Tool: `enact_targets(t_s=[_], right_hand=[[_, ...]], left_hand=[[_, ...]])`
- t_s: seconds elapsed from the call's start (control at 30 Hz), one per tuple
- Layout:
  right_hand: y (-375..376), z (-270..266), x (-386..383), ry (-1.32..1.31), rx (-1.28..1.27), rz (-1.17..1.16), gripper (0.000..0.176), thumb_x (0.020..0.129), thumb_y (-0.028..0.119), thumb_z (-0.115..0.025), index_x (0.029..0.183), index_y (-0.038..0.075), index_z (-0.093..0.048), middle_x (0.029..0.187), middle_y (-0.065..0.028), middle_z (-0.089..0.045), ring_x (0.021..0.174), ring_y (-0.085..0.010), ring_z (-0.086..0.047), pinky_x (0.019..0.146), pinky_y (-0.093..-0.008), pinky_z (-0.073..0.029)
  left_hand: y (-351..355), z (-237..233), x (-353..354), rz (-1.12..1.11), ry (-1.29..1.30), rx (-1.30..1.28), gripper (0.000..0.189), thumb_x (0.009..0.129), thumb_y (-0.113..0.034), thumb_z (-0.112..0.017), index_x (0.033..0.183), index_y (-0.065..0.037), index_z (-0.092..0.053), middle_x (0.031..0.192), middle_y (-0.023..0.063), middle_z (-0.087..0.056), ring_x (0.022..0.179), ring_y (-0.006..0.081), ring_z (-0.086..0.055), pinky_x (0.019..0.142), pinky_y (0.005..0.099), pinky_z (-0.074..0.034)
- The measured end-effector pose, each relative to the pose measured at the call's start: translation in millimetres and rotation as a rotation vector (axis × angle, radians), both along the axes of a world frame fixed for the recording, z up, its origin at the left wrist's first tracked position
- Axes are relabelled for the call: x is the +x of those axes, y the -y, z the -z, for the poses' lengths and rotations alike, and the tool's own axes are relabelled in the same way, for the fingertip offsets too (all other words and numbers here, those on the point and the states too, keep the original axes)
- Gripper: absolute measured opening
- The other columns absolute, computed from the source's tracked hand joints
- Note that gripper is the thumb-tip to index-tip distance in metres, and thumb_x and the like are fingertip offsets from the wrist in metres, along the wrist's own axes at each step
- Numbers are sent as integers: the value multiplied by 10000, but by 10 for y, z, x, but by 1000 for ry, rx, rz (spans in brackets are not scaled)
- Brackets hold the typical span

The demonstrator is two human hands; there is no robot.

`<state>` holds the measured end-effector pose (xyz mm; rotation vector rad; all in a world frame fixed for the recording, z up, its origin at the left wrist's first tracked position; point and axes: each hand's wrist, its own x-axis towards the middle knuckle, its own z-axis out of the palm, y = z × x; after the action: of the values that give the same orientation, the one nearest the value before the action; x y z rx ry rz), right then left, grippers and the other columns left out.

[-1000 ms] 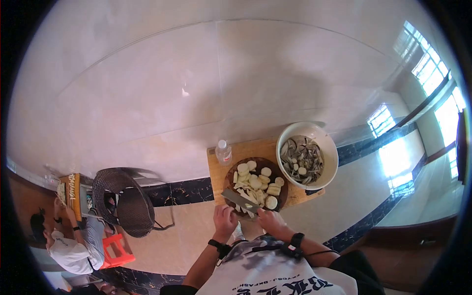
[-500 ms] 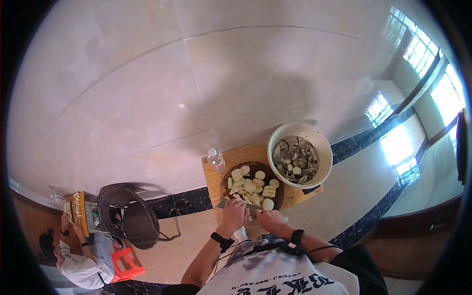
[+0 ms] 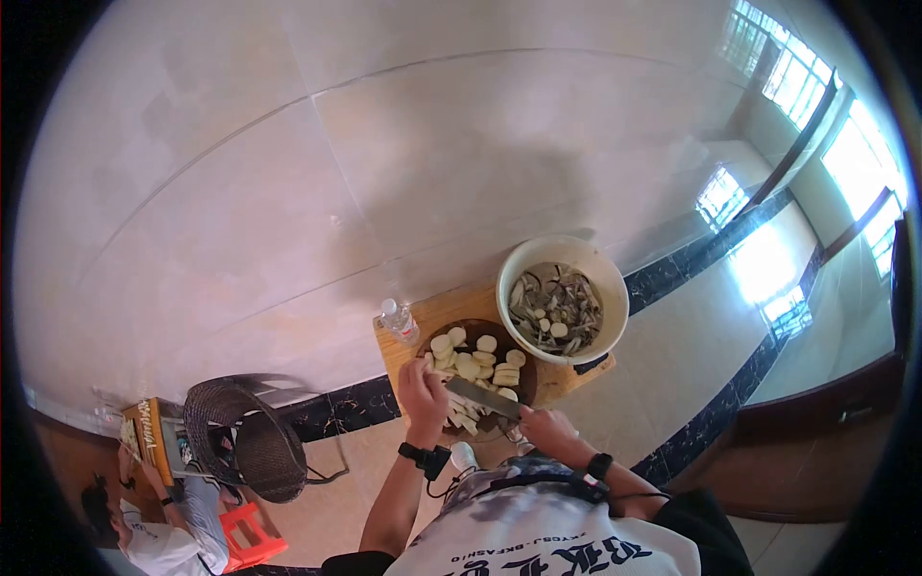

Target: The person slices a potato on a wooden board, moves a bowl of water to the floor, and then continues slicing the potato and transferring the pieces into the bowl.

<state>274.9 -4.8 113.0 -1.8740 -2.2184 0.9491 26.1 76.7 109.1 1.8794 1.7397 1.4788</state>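
My right hand (image 3: 549, 430) is closed round the handle of a kitchen knife (image 3: 486, 396), its broad blade pointing left over the near part of a dark round chopping board (image 3: 526, 376). At the board's left edge, my left hand (image 3: 423, 394) has its fingers curled in against pale vegetable slices; exactly what it grips is partly hidden. Thick round slices (image 3: 468, 366) of the pale vegetable lie on the far side of the board, some stacked. Cut strips (image 3: 465, 413) lie on the near side, beside the blade.
A white basin (image 3: 615, 309) with dark-edged strips and a few rounds in water stands on the right of the wooden table (image 3: 444, 308). A clear plastic bottle (image 3: 400, 322) is at the table's left. Farther left are a wicker chair (image 3: 257, 451) and a person (image 3: 173, 538) cutting at another board.
My left hand has moved from beside the blade leftward and up to the slices at the board's edge. The knife now lies more slanted, and more of its blade shows.
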Motion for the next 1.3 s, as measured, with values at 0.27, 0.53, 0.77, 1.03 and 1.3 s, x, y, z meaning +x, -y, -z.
enact_targets(t_s=[0.27,0.53,0.77,1.03,1.3], right_hand=[[72,179,294,-159,180,350,215,917,240,-596,938,29,-562,734,-283,-631,752,-517,-629,686,-606,-490],[150,226,378,-146,152,412,197,923,239,-611,901,47,-574,708,-290,-623,710,-520,-619,664,-610,-485],[160,246,495,-236,153,399,222,928,240,-611,885,26,-570,702,-292,-614,699,-527,-605,653,-610,-473],[79,277,500,-257,128,351,233,938,243,-607,883,21,-563,700,-298,-600,705,-533,-593,645,-608,-457],[56,210,402,-294,90,283,265,940,269,-613,868,18,-567,691,-298,-594,700,-532,-589,640,-606,-454]], left_hand=[[346,949,556,267,-339,-283,320,784,-142,-726,1073,-52,-623,1056,163,-603,1019,348,-633,814,447,-560],[312,888,1133,417,-584,-588,608,701,-257,-837,1183,-11,-559,1215,189,-532,1100,381,-606,827,474,-581],[248,962,1102,419,-397,-666,600,703,-216,-802,1191,14,-539,1190,229,-555,1105,423,-590,875,492,-550],[187,884,961,339,-53,-702,567,690,-185,-778,1183,10,-578,1171,266,-596,1069,457,-604,911,512,-511],[171,1127,763,344,89,-590,382,707,-89,-715,1074,-1,-653,1057,246,-646,1052,456,-611,899,494,-506]])
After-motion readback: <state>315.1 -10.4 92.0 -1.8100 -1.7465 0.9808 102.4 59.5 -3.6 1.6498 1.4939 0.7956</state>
